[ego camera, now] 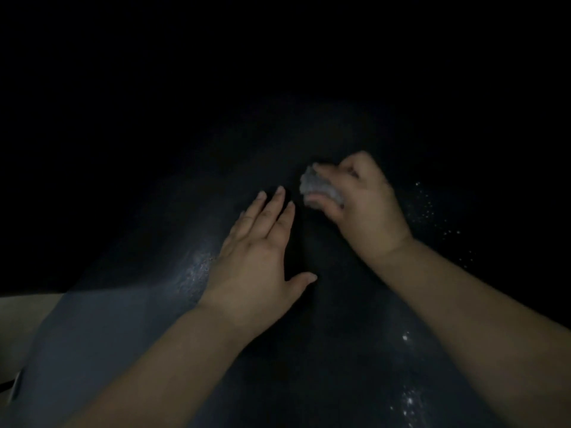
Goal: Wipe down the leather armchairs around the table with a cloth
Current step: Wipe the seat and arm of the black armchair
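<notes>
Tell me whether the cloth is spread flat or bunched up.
Bunched up. The cloth is a small grey wad gripped in the right hand, fingers curled round it, against the dark leather.

Left hand (262, 257) flat on armchair (129, 319); cloth (319, 188) just right.

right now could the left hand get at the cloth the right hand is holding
Probably yes. The left hand lies flat and open on the dark leather, close beside the cloth bunched in the right hand; nothing visible lies between them.
</notes>
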Available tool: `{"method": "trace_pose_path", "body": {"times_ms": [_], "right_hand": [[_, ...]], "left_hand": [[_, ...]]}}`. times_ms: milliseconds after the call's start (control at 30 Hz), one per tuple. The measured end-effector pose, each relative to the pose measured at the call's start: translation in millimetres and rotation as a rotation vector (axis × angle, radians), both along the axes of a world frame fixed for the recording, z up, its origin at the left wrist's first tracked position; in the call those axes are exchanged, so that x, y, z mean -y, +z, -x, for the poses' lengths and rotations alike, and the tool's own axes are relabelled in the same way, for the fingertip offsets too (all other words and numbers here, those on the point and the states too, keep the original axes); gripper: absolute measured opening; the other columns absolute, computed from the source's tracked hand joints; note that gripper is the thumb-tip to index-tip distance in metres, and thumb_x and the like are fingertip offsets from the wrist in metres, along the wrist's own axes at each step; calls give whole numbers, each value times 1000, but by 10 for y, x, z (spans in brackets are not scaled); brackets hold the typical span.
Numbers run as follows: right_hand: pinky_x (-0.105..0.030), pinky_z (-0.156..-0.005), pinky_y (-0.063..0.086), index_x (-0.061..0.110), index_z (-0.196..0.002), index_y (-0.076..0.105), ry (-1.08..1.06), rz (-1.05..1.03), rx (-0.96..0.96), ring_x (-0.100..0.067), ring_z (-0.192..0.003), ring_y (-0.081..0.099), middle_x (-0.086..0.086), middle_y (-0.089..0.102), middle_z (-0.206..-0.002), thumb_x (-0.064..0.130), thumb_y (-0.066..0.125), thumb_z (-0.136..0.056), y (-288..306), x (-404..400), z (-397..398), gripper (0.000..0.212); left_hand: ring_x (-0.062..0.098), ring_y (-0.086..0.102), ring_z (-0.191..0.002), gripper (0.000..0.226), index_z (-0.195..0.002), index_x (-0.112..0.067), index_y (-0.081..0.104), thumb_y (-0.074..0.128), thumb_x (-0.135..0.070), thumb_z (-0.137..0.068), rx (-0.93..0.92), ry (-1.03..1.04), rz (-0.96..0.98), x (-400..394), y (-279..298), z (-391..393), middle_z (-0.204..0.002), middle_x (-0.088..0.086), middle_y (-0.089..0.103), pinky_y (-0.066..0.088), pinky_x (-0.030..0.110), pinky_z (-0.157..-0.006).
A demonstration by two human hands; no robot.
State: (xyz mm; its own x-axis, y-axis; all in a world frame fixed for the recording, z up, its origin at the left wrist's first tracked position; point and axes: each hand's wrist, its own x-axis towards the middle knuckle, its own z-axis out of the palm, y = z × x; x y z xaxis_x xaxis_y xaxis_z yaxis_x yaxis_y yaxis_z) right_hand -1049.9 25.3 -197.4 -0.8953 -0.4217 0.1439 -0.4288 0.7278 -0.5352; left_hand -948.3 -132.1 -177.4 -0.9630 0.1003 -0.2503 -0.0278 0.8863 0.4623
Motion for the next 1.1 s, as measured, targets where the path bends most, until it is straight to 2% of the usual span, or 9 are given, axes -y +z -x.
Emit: {"method": "trace_pose_path", "body": {"times_ms": [200,367,467,533,567,633,733,933,1100], "right_hand": [[-16,-79,36,9,-119,64,-354,41,-37,-20,-87,51,-10,47,-98,23,72,-82,-29,-425,-54,39],[-41,-74,53,10,-117,64,-99,68,27,-27,-89,55,-14,52,-100,18,74,-79,-1,-160,-323,41],[-37,-77,49,11,-109,63,-43,72,50,-12,-87,49,-2,52,-99,27,68,-84,-68,149,121,30],[-37,-77,49,11,-96,60,-129,121,98,-18,-86,59,-4,61,-95,24,63,-87,-78,224,401,16],[-35,-73,50,13,-87,56,-197,169,57,-20,-82,63,-7,65,-89,18,61,-87,-66,166,476,7],[-16,-73,44,33,-77,48,-322,110,-25,0,-76,57,-7,63,-92,15,59,-88,-14,-139,514,24],[-6,-75,31,50,-92,42,-449,-87,-63,6,-79,32,-9,51,-117,28,56,-90,28,-595,244,26],[-26,-78,35,17,-119,61,-146,18,106,-21,-95,49,-11,52,-112,27,60,-89,-48,-505,-204,31],[-20,-82,31,17,-122,59,-473,22,57,-27,-106,49,-14,50,-121,29,56,-90,-53,-965,277,34]], "left_hand": [[4,-18,-145,100,-154,-25,3,57,-64,-79,11,-6,18,-57,-1,73,-160,-15,-14,3,32,-122],[4,-17,-145,101,-154,-25,4,59,-63,-78,8,-3,28,-67,1,59,-156,-17,-17,3,28,-121],[4,-17,-145,102,-154,-25,5,59,-63,-77,5,-7,42,-77,-23,60,-155,-18,-16,5,29,-121],[4,-15,-146,102,-155,-24,7,60,-63,-77,0,-14,48,-76,-34,69,-157,-17,-13,3,28,-121],[4,-15,-146,102,-155,-23,8,61,-63,-77,-2,-16,50,-76,-34,73,-158,-16,-11,2,27,-120],[3,-15,-146,102,-155,-24,7,62,-63,-77,-4,-12,48,-80,-31,84,-159,-16,-11,2,26,-120],[2,-18,-145,101,-154,-26,5,59,-64,-77,-4,-15,24,-126,-18,108,-159,-17,-13,4,28,-121],[4,-16,-146,102,-154,-26,4,58,-65,-77,-30,-82,-12,-469,-48,251,-159,-16,-12,4,29,-120],[6,-11,-147,104,-154,-24,9,51,-69,-71,-35,-97,16,-550,-69,341,-160,-13,-6,6,30,-121]]}}
